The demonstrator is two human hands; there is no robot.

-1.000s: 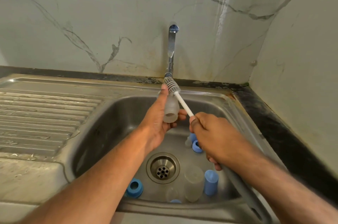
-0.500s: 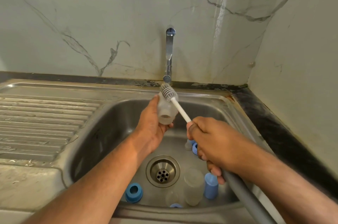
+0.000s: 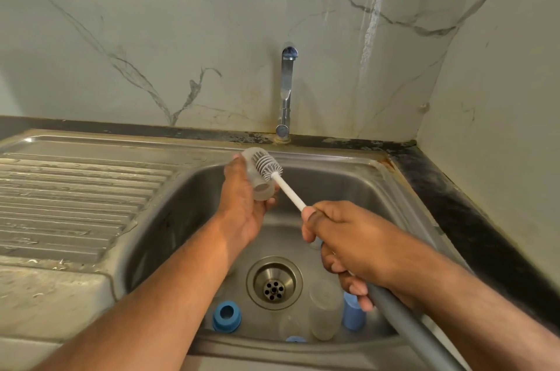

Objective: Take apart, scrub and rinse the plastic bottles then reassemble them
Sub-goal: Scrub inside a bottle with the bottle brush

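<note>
Two hands [image 3: 242,204] [image 3: 348,245] busy over the sink [image 3: 348,182]: left wrapped round the bottle [image 3: 257,178], tilted so its side meets the brush [image 3: 268,166]. Right fist clamps the handle for scrubbing leverage, with the other parts waiting by the drain [image 3: 274,282].

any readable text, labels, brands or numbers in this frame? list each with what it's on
None readable.
Translucent plastic bottle in the left hand: no print visible.
White-stemmed grey bottle brush held by the right hand: no marking.
Blue plastic ring cap in the steel sink: plain.
Chrome tap: no legible brand.
</note>
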